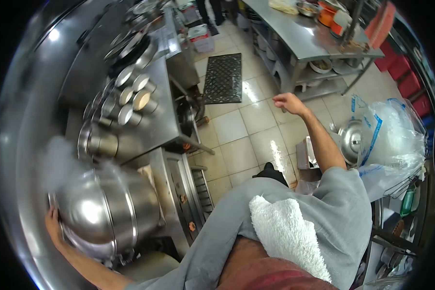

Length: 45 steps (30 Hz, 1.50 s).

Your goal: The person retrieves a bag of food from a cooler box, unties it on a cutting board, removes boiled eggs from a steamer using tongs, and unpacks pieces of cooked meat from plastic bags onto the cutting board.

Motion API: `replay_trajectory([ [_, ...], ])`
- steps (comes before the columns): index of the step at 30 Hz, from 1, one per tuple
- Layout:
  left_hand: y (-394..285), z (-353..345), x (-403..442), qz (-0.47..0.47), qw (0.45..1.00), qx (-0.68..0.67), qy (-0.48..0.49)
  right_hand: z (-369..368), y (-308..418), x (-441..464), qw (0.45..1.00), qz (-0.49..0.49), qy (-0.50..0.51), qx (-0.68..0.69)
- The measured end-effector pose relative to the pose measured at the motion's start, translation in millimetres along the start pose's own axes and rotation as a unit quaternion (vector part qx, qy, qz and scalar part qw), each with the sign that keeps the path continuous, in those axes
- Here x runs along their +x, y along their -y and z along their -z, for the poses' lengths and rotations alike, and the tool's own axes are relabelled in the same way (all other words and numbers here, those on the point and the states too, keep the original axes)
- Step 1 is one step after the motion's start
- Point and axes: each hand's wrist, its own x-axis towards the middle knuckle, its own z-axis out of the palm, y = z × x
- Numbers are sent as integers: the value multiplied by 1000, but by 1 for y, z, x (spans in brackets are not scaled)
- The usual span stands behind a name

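- Steamer pot [133, 203]: the left hand's [54, 226] fingers meet its domed end; whether they grip, I cannot tell.
- Right hand [291, 103] above tiled floor [229, 128], fingers partly curled, any hold unclear.
- Steamer pot sits by the person's left, steam [60, 154] alongside.
- Beyond, metal cups [141, 82] crowd a table [159, 118].

Pot [135, 205]: smooth polished metal, hard glare on the lid [77, 208]. Cups [125, 115]: shiny metal, on a smooth, satin sheet-metal worktop [162, 101]. Floor [230, 126]: glossy tile, strong reflections. Mat [223, 78]: matt, rough, patterned. Towel [287, 237]: rough, fluffy, terry-like cloth. Shirt [345, 212]: matt cloth, soft creases. Bag [391, 135]: clear plastic, glossy, crinkled.
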Motion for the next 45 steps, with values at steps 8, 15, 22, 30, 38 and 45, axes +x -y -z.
replay_trajectory([
  [8,-101,-14,67,108,992,-57,-18,57,-129,-44,953,-274,-90,96],
  [15,-540,-105,95,-88,870,-480,71,107,-126,51,951,-210,-111,198],
  [22,-859,-250,113,-243,719,-512,402,239,-245,76,958,-230,-172,-24],
  [30,-1172,-184,72,-624,516,-383,444,366,-374,-85,784,-446,-389,186],
  [38,-1375,-140,-26,-704,379,-327,504,433,-446,-192,689,-554,-426,192],
  [45,-1548,-78,-119,-689,361,-389,493,533,-501,-213,664,-575,-412,242],
])
